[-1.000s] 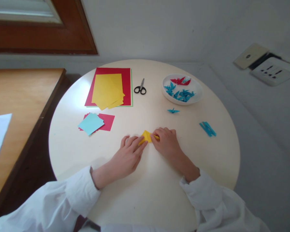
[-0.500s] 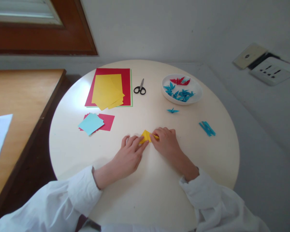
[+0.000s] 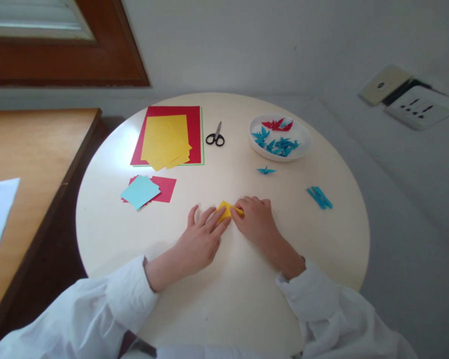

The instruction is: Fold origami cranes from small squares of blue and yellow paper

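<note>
Now the left hand [image 3: 197,244], fingers a bit more spread than before, presses the small folded yellow paper [image 3: 227,211] on the round cream table [image 3: 209,309], while the right hand [image 3: 255,219] pinches its right end, so it seems held steady.

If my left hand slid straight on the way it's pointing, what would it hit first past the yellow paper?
Most likely your right hand, at the right end of the folded yellow paper your left hand touches, though depth is unclear.
</note>
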Tool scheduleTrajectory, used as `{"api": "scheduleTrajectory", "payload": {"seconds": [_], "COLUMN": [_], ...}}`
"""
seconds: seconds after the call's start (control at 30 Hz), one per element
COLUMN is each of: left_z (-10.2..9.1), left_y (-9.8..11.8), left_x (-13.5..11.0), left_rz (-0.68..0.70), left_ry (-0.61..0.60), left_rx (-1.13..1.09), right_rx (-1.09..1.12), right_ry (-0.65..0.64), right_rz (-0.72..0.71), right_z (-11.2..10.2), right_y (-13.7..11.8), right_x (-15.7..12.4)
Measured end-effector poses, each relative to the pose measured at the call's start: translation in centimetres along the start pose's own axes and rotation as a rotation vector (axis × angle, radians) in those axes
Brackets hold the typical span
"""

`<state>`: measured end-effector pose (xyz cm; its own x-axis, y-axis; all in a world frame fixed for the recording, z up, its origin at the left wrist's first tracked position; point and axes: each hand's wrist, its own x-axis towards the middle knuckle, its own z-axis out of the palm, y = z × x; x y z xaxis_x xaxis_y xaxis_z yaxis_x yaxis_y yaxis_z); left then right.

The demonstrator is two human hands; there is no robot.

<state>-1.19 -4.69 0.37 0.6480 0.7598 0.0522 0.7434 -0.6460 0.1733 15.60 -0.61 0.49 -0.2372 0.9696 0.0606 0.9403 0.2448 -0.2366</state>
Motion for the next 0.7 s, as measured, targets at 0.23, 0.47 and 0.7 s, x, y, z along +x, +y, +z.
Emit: {"api": "scheduleTrajectory", "payload": {"seconds": [0.23, 0.47, 0.7], "left_z": [0.15, 0.37, 0.29], "left_y": [0.03, -0.01, 0.06], "left_x": [0.00, -0.04, -0.05], "left_rz": [0.000, -0.003, -0.017], "left_ry": [0.017, 0.011, 0.002], "left_rx": [0.007, 0.005, 0.012], "right_rx": [-0.003, -0.003, -0.005], "right_ry": [0.041, 0.044, 0.017], "right_rz": [-0.012, -0.009, 0.010], "right_z": [0.12, 0.12, -0.12], "right_y": [-0.09, -0.15, -0.31], "right_x": [-0.39, -0.33, -0.26]}}
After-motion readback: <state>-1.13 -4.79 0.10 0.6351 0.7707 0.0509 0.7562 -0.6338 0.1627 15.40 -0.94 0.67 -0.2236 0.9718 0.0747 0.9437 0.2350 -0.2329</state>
